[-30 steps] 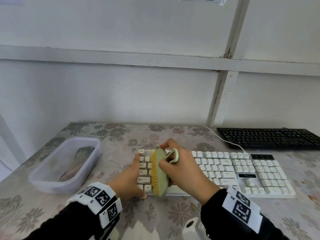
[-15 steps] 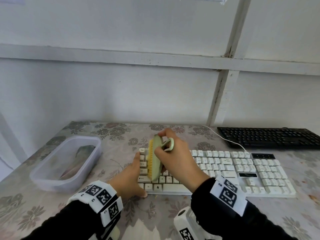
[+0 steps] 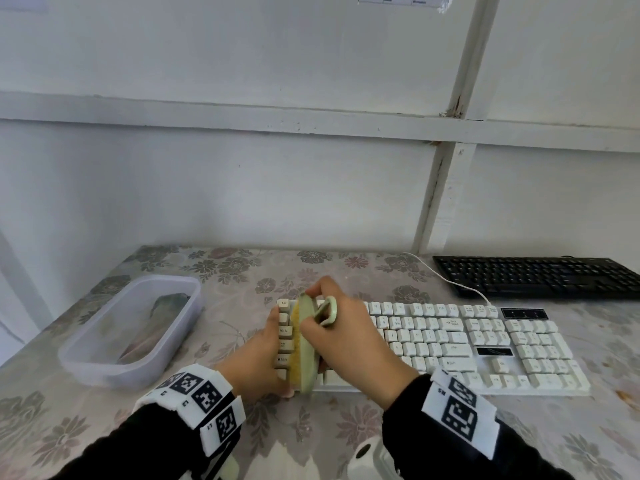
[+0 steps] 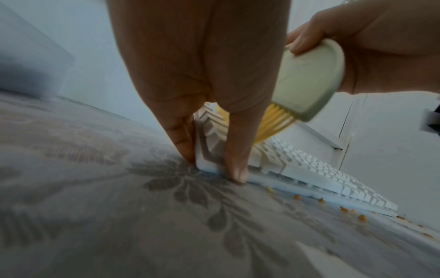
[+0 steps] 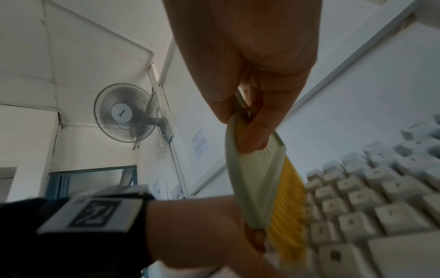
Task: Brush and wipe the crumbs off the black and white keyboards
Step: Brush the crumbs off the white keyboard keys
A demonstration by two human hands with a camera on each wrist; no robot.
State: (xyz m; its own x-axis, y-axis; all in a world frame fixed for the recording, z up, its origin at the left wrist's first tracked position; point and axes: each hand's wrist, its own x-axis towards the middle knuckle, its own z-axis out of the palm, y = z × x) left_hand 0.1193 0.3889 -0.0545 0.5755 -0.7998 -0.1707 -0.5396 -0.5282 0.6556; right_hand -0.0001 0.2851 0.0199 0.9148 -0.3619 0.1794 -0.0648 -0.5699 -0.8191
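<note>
While a right hand (image 3: 349, 344) grips a pale green brush (image 3: 308, 348) by its looped handle, yellow bristles (image 3: 296, 344) press sideways against the left-hand keys of a white keyboard (image 3: 450, 344) lying at the centre of a floral-patterned table (image 3: 242, 271). Fingers and thumb of that hand curl round the handle, the brush body standing on edge and running from 12 o'clock to 6 o'clock over the keys. At 9 o'clock of the brush, the left hand (image 3: 258, 355) braces the keyboard's left end; the left wrist view shows its fingers (image 4: 183, 135) straight against the end face and its thumb (image 4: 235, 150) laid on the near corner, fingertips touching the table. Orange crumbs (image 4: 342, 208) lie scattered on the cloth just beside the keyboard's near edge in that same view. A black keyboard (image 3: 540, 277) sits at 2 o'clock of the white one, near the wall, well apart from both hands, with the white keyboard's cable (image 3: 446, 278) curving past its left end. At 9 o'clock, a translucent plastic container (image 3: 138, 327) rests on the table holding something dark and folded, too blurred to identify. Both wrists wear white bands printed with black square markers over black sleeves (image 3: 138, 445). Seen from the right wrist, a wall-mounted fan (image 5: 126, 112) hangs high on a white wall.
</note>
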